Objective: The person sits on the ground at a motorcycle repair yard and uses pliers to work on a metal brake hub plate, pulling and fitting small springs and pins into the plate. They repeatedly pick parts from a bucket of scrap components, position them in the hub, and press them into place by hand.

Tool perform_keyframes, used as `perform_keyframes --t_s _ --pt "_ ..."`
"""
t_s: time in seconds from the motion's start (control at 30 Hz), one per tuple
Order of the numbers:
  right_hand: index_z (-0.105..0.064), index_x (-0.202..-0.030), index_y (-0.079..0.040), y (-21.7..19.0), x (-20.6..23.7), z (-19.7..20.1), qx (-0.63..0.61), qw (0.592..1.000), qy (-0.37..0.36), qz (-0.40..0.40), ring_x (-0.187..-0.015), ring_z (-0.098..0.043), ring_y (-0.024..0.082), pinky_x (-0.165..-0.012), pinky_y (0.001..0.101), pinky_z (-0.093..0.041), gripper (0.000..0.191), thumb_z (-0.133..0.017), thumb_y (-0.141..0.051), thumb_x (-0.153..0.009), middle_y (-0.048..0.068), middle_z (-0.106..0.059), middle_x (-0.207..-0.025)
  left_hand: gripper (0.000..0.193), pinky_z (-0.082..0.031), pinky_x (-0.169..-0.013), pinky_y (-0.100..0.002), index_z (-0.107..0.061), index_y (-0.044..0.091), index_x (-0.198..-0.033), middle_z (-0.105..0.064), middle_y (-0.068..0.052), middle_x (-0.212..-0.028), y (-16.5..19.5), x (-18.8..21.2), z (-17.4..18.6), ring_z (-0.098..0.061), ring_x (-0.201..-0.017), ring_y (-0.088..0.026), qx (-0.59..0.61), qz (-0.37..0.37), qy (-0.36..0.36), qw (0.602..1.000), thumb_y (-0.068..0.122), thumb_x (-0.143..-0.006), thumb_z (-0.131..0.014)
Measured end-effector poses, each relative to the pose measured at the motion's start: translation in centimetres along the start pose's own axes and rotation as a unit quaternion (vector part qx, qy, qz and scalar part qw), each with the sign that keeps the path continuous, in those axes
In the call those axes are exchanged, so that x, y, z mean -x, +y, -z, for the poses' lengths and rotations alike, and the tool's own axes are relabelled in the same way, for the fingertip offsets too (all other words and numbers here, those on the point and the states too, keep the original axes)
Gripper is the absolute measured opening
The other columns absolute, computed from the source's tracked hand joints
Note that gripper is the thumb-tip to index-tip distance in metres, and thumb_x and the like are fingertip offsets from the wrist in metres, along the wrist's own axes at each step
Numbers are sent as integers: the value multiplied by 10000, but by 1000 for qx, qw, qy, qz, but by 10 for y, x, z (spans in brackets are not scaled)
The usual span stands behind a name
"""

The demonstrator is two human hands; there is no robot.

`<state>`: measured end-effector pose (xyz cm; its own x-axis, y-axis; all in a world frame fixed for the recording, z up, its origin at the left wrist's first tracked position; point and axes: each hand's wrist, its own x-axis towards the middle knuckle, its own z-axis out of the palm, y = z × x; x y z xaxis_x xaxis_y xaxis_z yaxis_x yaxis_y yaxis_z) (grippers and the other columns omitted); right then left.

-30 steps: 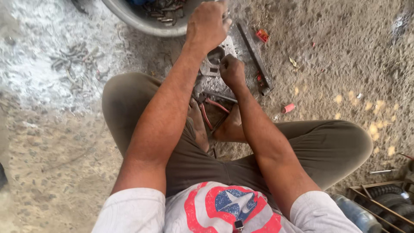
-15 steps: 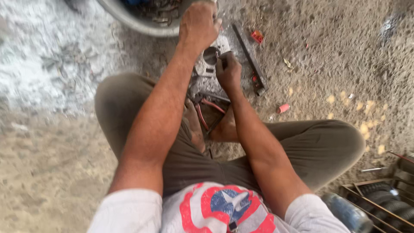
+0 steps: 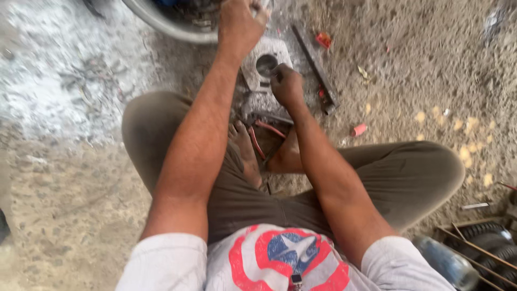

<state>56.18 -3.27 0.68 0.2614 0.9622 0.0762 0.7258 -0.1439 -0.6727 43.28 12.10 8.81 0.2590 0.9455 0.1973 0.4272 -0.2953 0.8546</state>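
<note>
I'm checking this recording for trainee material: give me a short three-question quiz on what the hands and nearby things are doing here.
1. True or false: the right hand rests at the round hole of the grey metal block.
2. Which lies right of the block? A) a long dark metal bar B) a blue bucket C) a wooden plank
3. Fill in: the left hand is raised near the rim of the metal ____.

Key: 1 true; 2 A; 3 basin. The left hand grips something pale and blurred; what it is cannot be told.
</note>
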Motion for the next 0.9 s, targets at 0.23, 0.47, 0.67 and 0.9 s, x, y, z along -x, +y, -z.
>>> perform_keyframes --t_s 0.23,0.47,0.67,0.9 --pt "-670 -916 -24 -4 2 -2 53 994 82 52 -795 -679 414 -713 499 -535 74 -725 -67 -894 204 -697 -836 193 -568 -716 -453 -733 48 -793 -743 -177 -809 1 2 8 -741 -776 -341 -11 -4 -11 1000 188 -783 -866" --pt "-636 -941 -13 1 4 -2 -30 992 116 29 -747 -699 385 -670 476 -542 73 -683 -53 -901 192 -704 -858 153 -576 -713 -435 -746 71 -826 -756 -164 -786 0 8 5 -750 -735 -305 -26 1 -54 998 189 -793 -839" --pt "-621 -957 -10 1 7 1 -35 993 99 44 -714 -708 361 -652 457 -547 79 -673 -52 -916 176 -699 -827 147 -582 -712 -433 -751 63 -839 -758 -168 -797 0 9 4 -753 -740 -306 -36 -10 -58 998 184 -806 -830" --pt "-671 -898 -21 -2 5 1 5 995 86 55 -738 -718 369 -676 456 -563 55 -708 -55 -875 179 -715 -814 168 -572 -701 -448 -752 81 -829 -756 -163 -816 4 11 6 -743 -759 -315 -46 -3 -72 996 217 -784 -839"
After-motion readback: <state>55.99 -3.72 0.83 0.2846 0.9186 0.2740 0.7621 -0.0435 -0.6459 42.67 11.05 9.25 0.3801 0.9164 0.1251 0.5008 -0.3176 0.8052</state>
